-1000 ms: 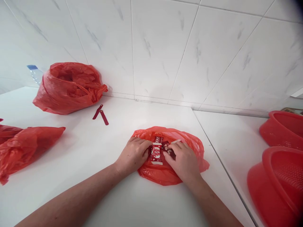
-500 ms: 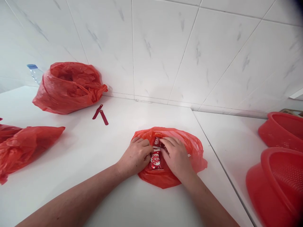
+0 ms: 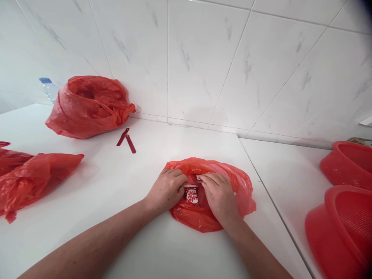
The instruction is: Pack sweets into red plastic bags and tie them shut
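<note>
My left hand (image 3: 166,190) and my right hand (image 3: 219,197) rest side by side on a flattened red plastic bag (image 3: 193,219), their fingers gripping the thin film around its mouth. Between them, a red-and-white printed packet (image 3: 192,194) shows inside the bag. A small piece of another red packet (image 3: 198,178) shows just beyond my right fingertips. Anything further inside the bag is hidden by the red film and my hands.
The white tabletop holds a bulky red bag (image 3: 87,108) at the back left, another red bag (image 3: 31,178) at the left, and two dark red strips (image 3: 126,139). A plastic bottle (image 3: 49,90) stands behind. Two red colanders (image 3: 347,164) (image 3: 340,232) sit at the right.
The red film has closed over most of the packets, leaving less of them showing. My hands have drawn closer together over the bag than they were a second ago.
</note>
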